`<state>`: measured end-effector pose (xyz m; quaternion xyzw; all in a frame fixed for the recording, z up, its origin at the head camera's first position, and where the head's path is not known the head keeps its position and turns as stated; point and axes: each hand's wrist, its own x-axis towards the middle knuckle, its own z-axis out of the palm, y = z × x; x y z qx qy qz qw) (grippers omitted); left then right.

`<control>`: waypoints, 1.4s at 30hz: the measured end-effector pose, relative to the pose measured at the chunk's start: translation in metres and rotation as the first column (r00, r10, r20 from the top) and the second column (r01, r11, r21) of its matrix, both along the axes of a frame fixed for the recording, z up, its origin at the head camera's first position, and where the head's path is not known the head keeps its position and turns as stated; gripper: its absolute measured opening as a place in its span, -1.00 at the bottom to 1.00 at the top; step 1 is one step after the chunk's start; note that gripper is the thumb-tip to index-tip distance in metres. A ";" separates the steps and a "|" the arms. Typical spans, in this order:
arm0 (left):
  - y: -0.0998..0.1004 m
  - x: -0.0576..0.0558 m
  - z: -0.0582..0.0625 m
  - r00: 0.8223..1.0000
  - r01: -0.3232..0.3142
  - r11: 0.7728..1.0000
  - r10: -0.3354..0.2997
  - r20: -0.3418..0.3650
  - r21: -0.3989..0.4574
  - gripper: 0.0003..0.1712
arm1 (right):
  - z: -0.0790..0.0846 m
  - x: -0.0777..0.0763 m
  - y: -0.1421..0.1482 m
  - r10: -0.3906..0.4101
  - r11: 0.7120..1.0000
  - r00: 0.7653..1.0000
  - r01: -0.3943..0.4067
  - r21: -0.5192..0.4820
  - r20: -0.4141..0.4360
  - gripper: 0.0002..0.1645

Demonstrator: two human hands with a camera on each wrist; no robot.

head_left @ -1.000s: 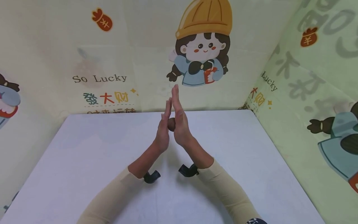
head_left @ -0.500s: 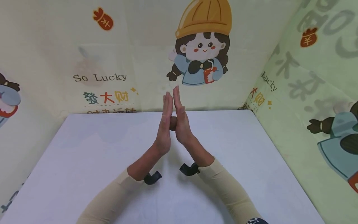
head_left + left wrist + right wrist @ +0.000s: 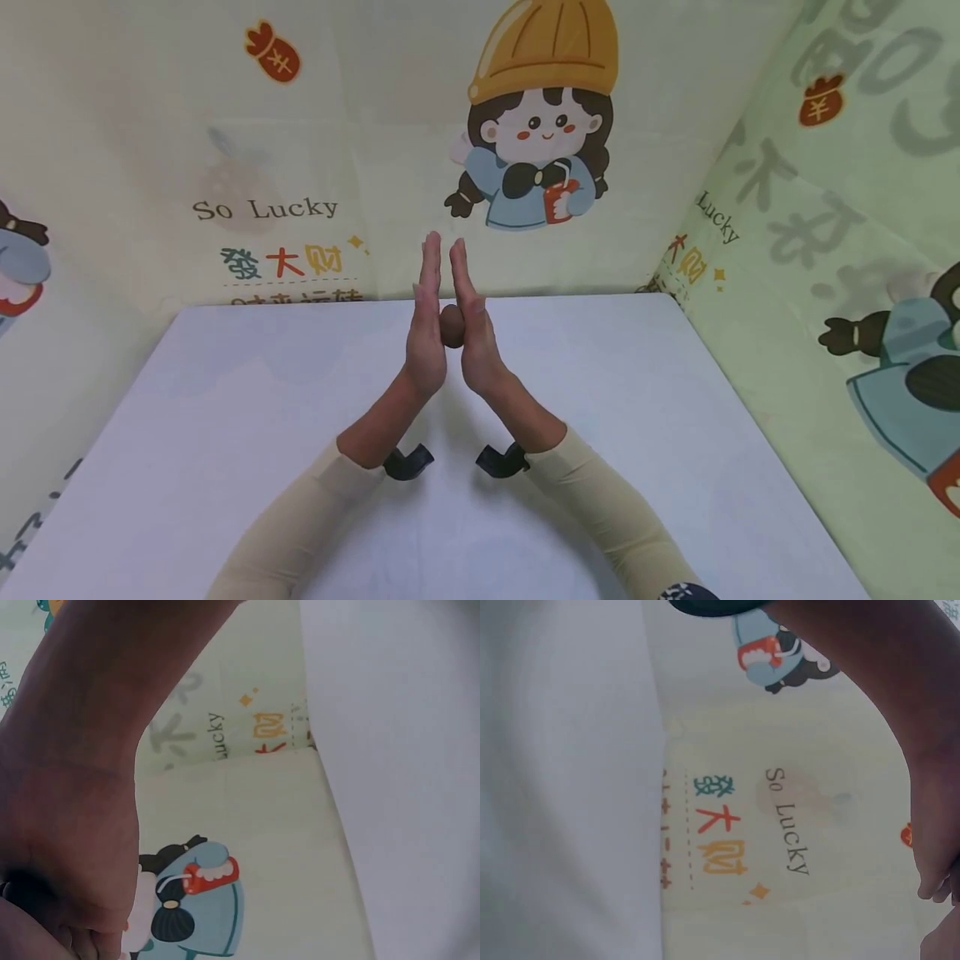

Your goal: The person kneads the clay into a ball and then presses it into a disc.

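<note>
A small brown ball [image 3: 452, 326], perhaps modelling clay, is held between two upright palms above the table. It looks slightly taller than wide. My left hand [image 3: 427, 325] presses its left side with straight fingers pointing up and away. Facing it, my right hand [image 3: 478, 333] touches the other side, fingers also straight. The fingertips are a little apart. In the left wrist view the right hand [image 3: 71, 840] fills the left side, and the ball is a dark patch in shadow. The left hand [image 3: 937, 825] shows at the edge of the right wrist view.
A white table [image 3: 225, 433] lies below the hands. Printed cloth with cartoon figures and lettering hangs behind [image 3: 405, 150] and at the right side. A dark curved wrist mount sits on each wrist, the left mount [image 3: 408, 463] and the right mount [image 3: 501, 461] pointing inward.
The left hand has slid forward against the right, which has drawn back, so their fingertips are almost level. Both hands and the ball have shifted slightly left; the ball has turned from flat-topped to oval.
</note>
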<state>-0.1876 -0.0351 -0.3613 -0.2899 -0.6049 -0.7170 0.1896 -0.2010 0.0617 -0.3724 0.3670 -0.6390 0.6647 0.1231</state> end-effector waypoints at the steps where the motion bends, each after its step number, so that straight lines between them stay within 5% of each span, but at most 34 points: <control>1: -0.001 -0.001 0.001 1.000 -0.004 1.000 0.004 0.010 0.007 -0.16 | -0.001 0.001 -0.001 -0.001 1.000 1.000 0.001 0.002 -0.002 0.20; 14: -0.010 -0.019 0.001 0.992 -0.060 0.996 0.051 0.114 0.073 -0.22 | -0.010 0.008 -0.010 0.006 0.999 0.990 0.001 0.048 -0.141 0.13; 23: -0.018 -0.031 0.000 0.982 -0.122 0.986 0.104 0.156 0.115 -0.23 | -0.008 0.018 -0.013 -0.012 0.995 0.988 0.027 0.096 -0.157 0.17; 28: -0.021 -0.036 -0.004 0.983 -0.066 0.992 0.046 0.179 0.107 -0.22 | -0.007 0.019 -0.014 -0.054 0.989 0.972 0.084 0.124 -0.230 0.20; 35: -0.018 -0.038 -0.014 0.966 0.092 0.994 -0.105 0.238 0.066 -0.16 | 0.003 0.013 -0.014 -0.066 0.991 0.955 0.098 0.096 -0.289 0.19; 42: -0.013 -0.035 -0.024 0.974 0.136 0.991 -0.135 0.183 0.006 -0.02 | 0.011 0.008 -0.011 -0.076 0.990 0.967 0.103 0.098 -0.241 0.13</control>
